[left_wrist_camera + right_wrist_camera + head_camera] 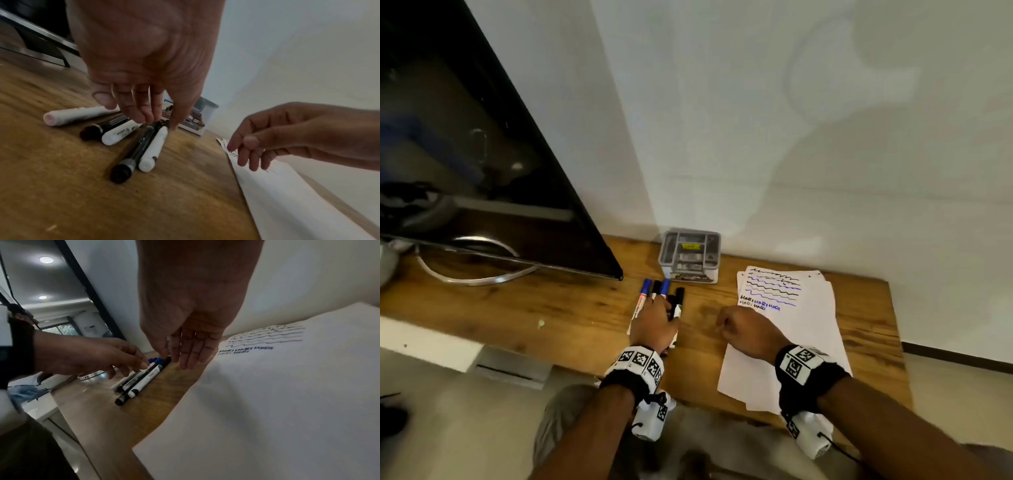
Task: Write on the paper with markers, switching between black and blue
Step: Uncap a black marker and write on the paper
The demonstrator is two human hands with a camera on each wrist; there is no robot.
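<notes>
The markers (659, 301) are lined up side by side on the wooden desk (571, 318), just left of the paper (801, 329), probably so colours can be swapped quick. The left hand (654, 325) is lowered over them, fingers loosely spread, nothing gripped yet. The right hand (746, 330) is parked empty at the paper's edge, fingers relaxed, likely kept free for the next marker.

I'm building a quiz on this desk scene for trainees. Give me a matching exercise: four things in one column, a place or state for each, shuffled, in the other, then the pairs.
Things:
1. left hand
2. right hand
3. paper
4. grey box

Places or states:
A. against the wall, behind the markers
B. fingers reaching down onto the row of markers
C. bears wavy lines and words in black and blue
D. empty, fingers relaxed, at the paper's left edge

Pairs: 1-B, 2-D, 3-C, 4-A
</notes>
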